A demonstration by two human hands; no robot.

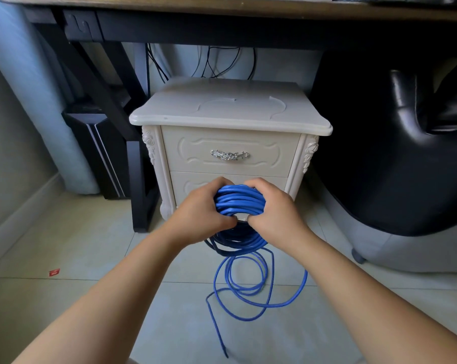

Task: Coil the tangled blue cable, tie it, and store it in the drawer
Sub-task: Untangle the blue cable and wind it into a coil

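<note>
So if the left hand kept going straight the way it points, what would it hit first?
Most likely the lower drawer front of the white nightstand, just beyond the blue cable coil that the left hand grips. How far off it is, one view cannot tell.

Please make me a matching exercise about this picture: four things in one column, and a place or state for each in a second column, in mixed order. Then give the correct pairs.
Column 1
1. coiled cable
2. top drawer
3. loose cable loops
4. red scrap

Column 2
a. closed
b. gripped by the left hand and right hand
c. alone on the floor, far left
d. spread on the floor, below the hands

Pairs: 1-b, 2-a, 3-d, 4-c
</note>
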